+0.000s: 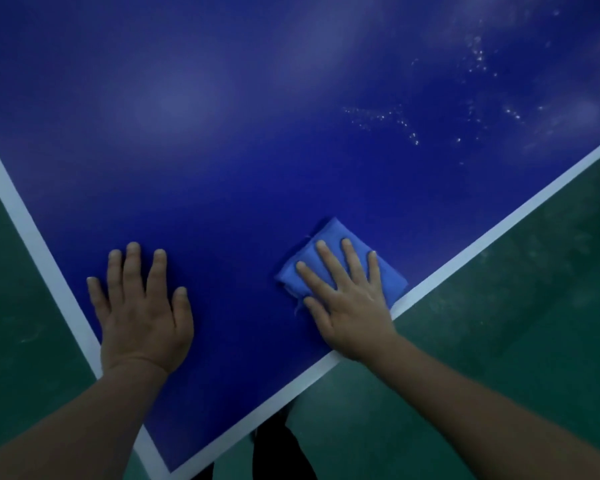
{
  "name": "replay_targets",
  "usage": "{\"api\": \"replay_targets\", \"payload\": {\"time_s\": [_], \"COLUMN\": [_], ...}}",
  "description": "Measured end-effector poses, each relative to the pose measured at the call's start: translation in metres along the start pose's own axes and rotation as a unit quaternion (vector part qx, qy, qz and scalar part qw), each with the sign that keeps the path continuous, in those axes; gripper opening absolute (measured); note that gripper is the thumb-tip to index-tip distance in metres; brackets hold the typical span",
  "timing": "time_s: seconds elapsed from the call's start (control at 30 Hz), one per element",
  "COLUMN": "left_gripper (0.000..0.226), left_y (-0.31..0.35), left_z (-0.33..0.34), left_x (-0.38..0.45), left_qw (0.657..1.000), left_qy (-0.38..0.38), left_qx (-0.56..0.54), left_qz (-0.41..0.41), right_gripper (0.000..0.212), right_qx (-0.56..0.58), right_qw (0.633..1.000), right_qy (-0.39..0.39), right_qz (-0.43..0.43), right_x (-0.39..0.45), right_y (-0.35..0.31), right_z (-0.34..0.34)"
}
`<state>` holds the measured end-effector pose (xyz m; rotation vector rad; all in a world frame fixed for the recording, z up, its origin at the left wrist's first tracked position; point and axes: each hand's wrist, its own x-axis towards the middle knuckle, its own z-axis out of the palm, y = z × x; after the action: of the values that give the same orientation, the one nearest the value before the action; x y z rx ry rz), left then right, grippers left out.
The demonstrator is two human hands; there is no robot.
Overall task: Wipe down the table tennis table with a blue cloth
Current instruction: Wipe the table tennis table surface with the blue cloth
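My right hand (347,306) has its fingers (328,261) spread flat on the blue cloth (329,237), folded into a small pad by the bench's (257,150) near right white edge line (499,226). Left hand (141,313) lies flat, open, on bare blue. Water specks (409,133) far right. No writing visible.

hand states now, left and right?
Left hand: open, flat on the table, holding nothing.
Right hand: open, fingers straight, pressing the blue cloth.
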<state>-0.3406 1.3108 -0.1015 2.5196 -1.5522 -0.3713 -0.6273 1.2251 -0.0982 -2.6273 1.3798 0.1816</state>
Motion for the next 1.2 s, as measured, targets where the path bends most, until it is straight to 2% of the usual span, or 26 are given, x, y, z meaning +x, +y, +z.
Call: {"api": "replay_targets", "payload": {"time_s": [0.03,0.07,0.13,0.2,0.3,0.37,0.47,0.53,0.6,0.7,0.8,0.87,0.97,1.03,1.07,1.1,1.2], "left_gripper": [0.068,0.068,0.068,0.068,0.068,0.066,0.061,0.06,0.06,0.061,0.063,0.065,0.066,0.066,0.065,0.065,0.066], "left_y": [-0.001,-0.002,-0.002,-0.001,-0.003,-0.004,-0.003,-0.004,-0.006,-0.004,-0.003,0.007,0.045,0.079,0.096,0.11,0.138], "left_z": [0.0,0.0,0.001,0.002,0.002,0.001,0.0,0.001,0.002,0.002,0.001,0.0,0.002,0.007,0.011,0.015,0.028], "left_x": [0.0,-0.001,-0.001,-0.001,-0.001,-0.002,-0.001,-0.001,-0.002,-0.002,-0.002,0.001,0.021,0.037,0.046,0.052,0.064], "left_qw": [1.0,1.0,1.0,1.0,1.0,0.999,0.997,0.996,0.995,0.994,0.993,0.994,0.997,0.996,0.995,0.995,0.998], "left_qy": [0.002,0.005,0.01,0.012,0.009,0.012,0.008,0.001,-0.005,-0.011,-0.018,-0.013,0.002,0.002,0.003,0.004,0.002], "left_qx": [-0.002,-0.004,-0.007,-0.008,-0.003,-0.002,0.01,0.018,0.026,0.044,0.065,0.07,0.038,0.031,0.027,0.022,0.019], "left_qz": [0.001,0.001,0.003,0.006,0.013,0.037,0.08,0.093,0.095,0.095,0.091,0.088,0.074,0.088,0.095,0.094,0.062], "right_gripper": [0.054,0.056,0.059,0.058,0.057,0.057,0.057,0.059,0.059,0.056,0.056,0.057,0.058,0.057,0.057,0.056,0.055], "right_qx": [-0.001,-0.003,-0.004,0.035,0.097,0.075,0.021,0.009,0.003,0.061,0.091,0.081,0.039,0.018,0.014,0.012,0.041], "right_qw": [1.0,0.999,0.98,0.943,0.892,0.905,0.977,0.992,0.984,0.933,0.899,0.913,0.977,0.993,0.991,0.983,0.924], "right_qy": [-0.002,0.005,0.014,0.015,0.042,0.047,0.038,0.014,0.003,0.016,0.037,0.031,0.027,0.011,0.008,0.012,0.003], "right_qz": [0.006,0.049,0.199,0.331,0.44,0.416,0.208,0.125,0.18,0.355,0.426,0.399,0.208,0.116,0.129,0.181,0.381], "right_x": [0.004,0.012,0.034,0.052,0.066,0.067,0.048,0.049,0.059,0.066,0.076,0.085,0.085,0.078,0.077,0.076,0.069], "right_y": [0.024,0.052,0.11,0.154,0.15,0.108,0.043,0.053,0.092,0.143,0.134,0.104,0.062,0.078,0.1,0.126,0.195], "right_z": [-0.003,-0.006,-0.017,-0.032,-0.04,-0.029,-0.013,-0.017,-0.026,-0.038,-0.041,-0.038,-0.029,-0.024,-0.026,-0.03,-0.044]}}
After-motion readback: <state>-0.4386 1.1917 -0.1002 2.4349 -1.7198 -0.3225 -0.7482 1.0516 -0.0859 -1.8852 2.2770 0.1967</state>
